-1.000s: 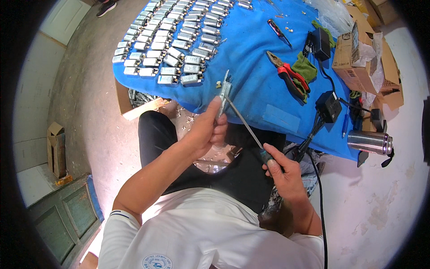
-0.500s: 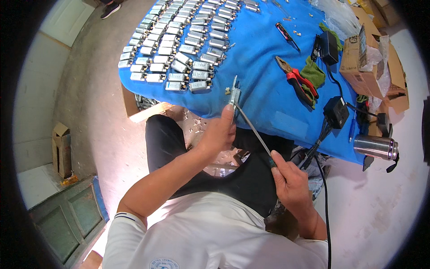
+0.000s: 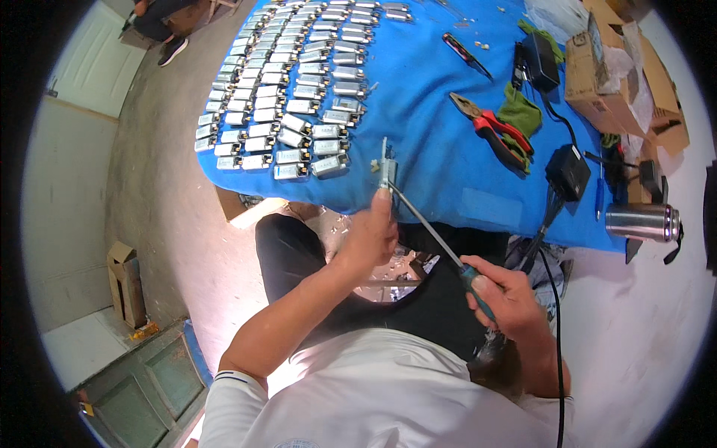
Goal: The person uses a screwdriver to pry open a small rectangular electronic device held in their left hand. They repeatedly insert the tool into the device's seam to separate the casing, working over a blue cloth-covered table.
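My left hand (image 3: 370, 233) is closed at the table's near edge, thumb on top, on a small silver block (image 3: 388, 174) that looks like a battery cell. A thin strip juts from the block's far end. In my right hand (image 3: 515, 299), fingers are wrapped around the dark green handle of a screwdriver (image 3: 432, 228). Its long metal shaft slants up to the left, and the tip meets the block's right side just beyond my left thumb. A small cream-coloured bit (image 3: 375, 165) lies on the cloth beside the block.
Rows of similar silver blocks (image 3: 296, 107) cover the left of the blue cloth (image 3: 433, 183). To the right are red-handled pliers (image 3: 489, 122), a green glove (image 3: 520, 112), black power adapters (image 3: 567, 173) with cables, a steel flask (image 3: 642, 222) and a cardboard box (image 3: 597, 93). Another person's shoe (image 3: 173, 51) shows far left.
My view has shifted slightly. My right hand has moved down and right relative to the block, showing more of the green handle. The screwdriver tip stays at the block in my left hand.
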